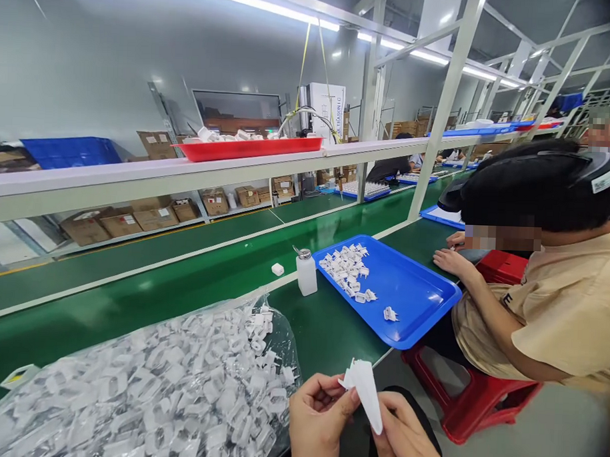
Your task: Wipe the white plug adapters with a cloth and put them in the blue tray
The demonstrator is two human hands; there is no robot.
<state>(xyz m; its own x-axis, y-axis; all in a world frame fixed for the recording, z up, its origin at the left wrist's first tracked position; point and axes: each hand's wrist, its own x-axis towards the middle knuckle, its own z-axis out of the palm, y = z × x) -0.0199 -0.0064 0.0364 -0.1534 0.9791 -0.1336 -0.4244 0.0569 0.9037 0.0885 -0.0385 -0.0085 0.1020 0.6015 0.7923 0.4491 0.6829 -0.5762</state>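
At the bottom of the head view, my left hand point(319, 415) is closed, its thumb and fingers pinching a small white plug housing point(347, 380). My right hand point(405, 435) is closed on a folded white wipe point(368, 394), cloth or paper, whose upper end lies against the housing. The wipe and fingers partly cover the housing. To the left, a clear plastic bag point(286, 328) holds a large heap of white plug housings point(179, 384). Beyond my hands, a blue tray point(413, 292) carries several white plug housings point(346, 263) with pins, mostly at its left side.
A white dispenser bottle point(307, 274) with a metal top stands beside the tray. One white piece point(277, 269) lies on the green conveyor point(223, 266). A red tray point(252, 149) sits on the shelf above. On the right, a co-worker point(547, 290) sits on a red stool point(472, 401).
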